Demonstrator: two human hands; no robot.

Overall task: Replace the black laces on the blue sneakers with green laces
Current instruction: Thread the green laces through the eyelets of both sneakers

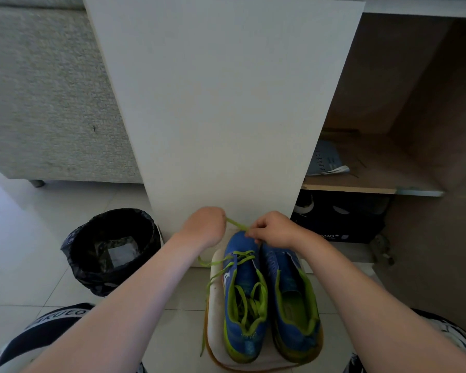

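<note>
Tiled floor (24, 238), black-lined bin (111, 246) near blue sneakers (277, 267)

Lime-green lace (236, 223) stretching between left hand (205, 224) and right hand (275, 228). Blue sneakers (244, 278) below right hand, lime-green trim edging collars and soles. Black bin bag (111, 219) sitting left of left hand. Plain white door (221, 103) rising beyond both hands. Speckled grey sofa (43, 103) showing far left. Black box (339, 224), white lettering, sitting right of right hand.

Your forearms (135, 300) bare, dark navy garment (38, 337) over your left knee with a white lettering band, black-and-white patterned fabric (452, 336) at your right knee
</note>
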